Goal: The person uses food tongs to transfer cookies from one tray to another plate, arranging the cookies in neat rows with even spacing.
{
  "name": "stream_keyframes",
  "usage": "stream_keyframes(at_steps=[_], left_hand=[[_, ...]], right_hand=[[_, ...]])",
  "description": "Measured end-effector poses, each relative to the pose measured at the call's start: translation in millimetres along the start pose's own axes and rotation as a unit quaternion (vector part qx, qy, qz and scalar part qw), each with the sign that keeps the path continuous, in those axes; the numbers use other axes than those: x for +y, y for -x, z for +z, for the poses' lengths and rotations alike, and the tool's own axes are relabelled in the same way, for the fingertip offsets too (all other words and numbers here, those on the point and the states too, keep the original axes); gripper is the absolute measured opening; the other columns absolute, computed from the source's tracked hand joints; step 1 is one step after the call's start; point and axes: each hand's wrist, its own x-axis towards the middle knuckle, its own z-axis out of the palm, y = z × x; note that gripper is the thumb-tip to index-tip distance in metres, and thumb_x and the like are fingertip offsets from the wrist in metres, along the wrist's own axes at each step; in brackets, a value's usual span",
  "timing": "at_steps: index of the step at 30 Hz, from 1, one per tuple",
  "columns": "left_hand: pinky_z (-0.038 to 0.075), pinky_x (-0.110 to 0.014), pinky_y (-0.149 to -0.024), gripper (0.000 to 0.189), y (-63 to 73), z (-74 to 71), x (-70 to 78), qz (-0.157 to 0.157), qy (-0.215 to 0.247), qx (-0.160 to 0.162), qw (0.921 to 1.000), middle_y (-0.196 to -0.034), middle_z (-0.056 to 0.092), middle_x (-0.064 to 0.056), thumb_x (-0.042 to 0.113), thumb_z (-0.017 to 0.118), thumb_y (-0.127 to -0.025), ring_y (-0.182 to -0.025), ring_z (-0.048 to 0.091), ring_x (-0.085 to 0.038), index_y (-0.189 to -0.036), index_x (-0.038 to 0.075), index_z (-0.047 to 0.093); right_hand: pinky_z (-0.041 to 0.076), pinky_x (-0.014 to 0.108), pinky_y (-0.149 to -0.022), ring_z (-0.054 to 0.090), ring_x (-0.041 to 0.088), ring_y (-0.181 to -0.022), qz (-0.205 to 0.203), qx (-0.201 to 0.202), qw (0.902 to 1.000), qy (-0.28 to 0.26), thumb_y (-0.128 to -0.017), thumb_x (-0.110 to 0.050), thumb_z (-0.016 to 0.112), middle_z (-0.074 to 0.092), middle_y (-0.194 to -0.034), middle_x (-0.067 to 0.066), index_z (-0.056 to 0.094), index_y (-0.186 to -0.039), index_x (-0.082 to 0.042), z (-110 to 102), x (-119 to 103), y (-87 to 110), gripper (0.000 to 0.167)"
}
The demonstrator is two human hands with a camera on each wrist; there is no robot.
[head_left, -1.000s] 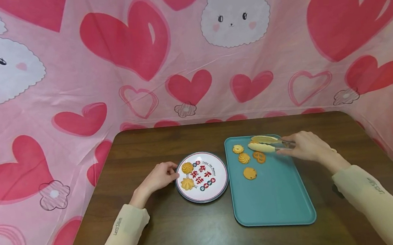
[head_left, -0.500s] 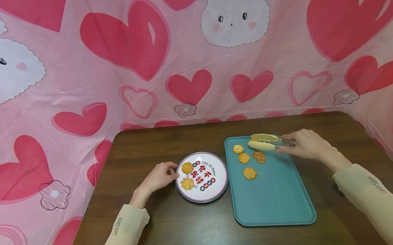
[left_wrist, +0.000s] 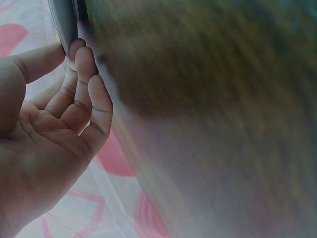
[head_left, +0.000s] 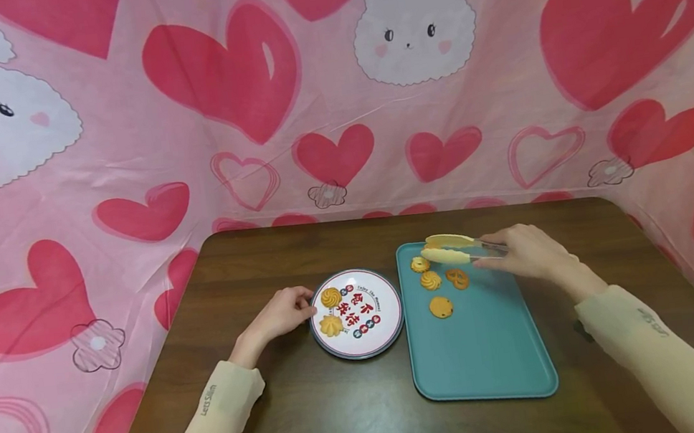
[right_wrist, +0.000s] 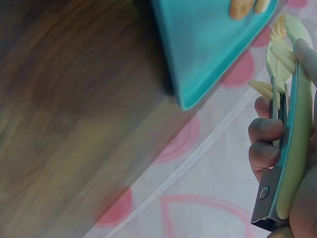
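My left hand [head_left: 281,313] pinches the left rim of a white plate [head_left: 389,323] with red lettering. In the left wrist view, thumb and fingertips meet at the plate's edge [left_wrist: 63,22]. Two swirled cookies [head_left: 329,296] lie on the plate's left side. My right hand [head_left: 525,251] grips tongs [head_left: 446,256] with pale yellow tips over the far part of a teal tray [head_left: 481,359]. A piped cookie [right_wrist: 278,29] is held between the tips, mostly hidden by them in the head view.
On the tray lie a flower-shaped cookie [head_left: 420,264], a swirled cookie [head_left: 430,281], a pretzel-shaped cookie [head_left: 457,279] and a round cookie [head_left: 441,307]. The tray stands right beside the plate on a dark wooden table [head_left: 320,422]. A pink heart-patterned cloth [head_left: 334,110] hangs behind.
My right hand has moved left and slightly up, bringing the tongs and the cookie towards the tray's far left corner. The left hand and the plate have stayed in place.
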Motion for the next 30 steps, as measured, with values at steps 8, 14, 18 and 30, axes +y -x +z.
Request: stream_keyframes(at_steps=[8, 14, 18, 30], left_hand=[[0.045, -0.031, -0.060, 0.035, 1.1, -0.8, 1.6, -0.001, 0.001, 0.001, 1.0000, -0.076, 0.061, -0.002, 0.013, 0.072, -0.092, -0.065, 0.053, -0.018, -0.123, -0.002, 0.065], [0.045, -0.031, -0.059, 0.036, 1.2, 0.8, 1.4, -0.006, 0.002, 0.001, 1.0000, -0.076, 0.060, -0.002, 0.013, 0.072, -0.092, -0.065, 0.053, -0.018, -0.123, -0.002, 0.065], [0.044, -0.030, -0.059, 0.036, 1.0, 0.6, 0.1, -0.005, 0.001, 0.005, 1.0000, -0.076, 0.060, -0.002, 0.013, 0.072, -0.091, -0.064, 0.053, -0.017, -0.123, -0.002, 0.065], [0.045, -0.031, -0.059, 0.037, -0.1, 1.0, -2.2, -0.001, 0.001, 0.003, 1.0000, -0.076, 0.061, -0.002, 0.013, 0.073, -0.091, -0.064, 0.053, -0.017, -0.123, -0.002, 0.065]], right_hand=[[0.048, 0.035, -0.063, 0.060, 0.014, -0.073, -0.037, 0.003, 0.9993, -0.011, -0.082, -0.053, 0.078, 0.074, -0.101, 0.003, 0.070, -0.126, -0.007, 3.6, -19.7, -12.6, 0.064], [0.043, 0.033, -0.057, 0.054, 0.013, -0.066, -0.052, -0.004, 0.9984, -0.023, -0.080, -0.050, 0.080, 0.070, -0.083, -0.005, 0.070, -0.125, -0.008, 7.3, -36.5, -22.5, 0.062], [0.037, 0.032, -0.053, 0.047, 0.012, -0.060, -0.062, -0.012, 0.9976, -0.028, -0.081, -0.049, 0.080, 0.064, -0.073, -0.010, 0.070, -0.125, -0.009, 9.6, -47.0, -29.6, 0.061], [0.025, 0.028, -0.047, 0.031, 0.008, -0.043, -0.102, -0.026, 0.9938, -0.035, -0.082, -0.054, 0.077, 0.056, -0.060, -0.010, 0.070, -0.126, -0.007, 20.9, -76.6, -45.9, 0.065]])
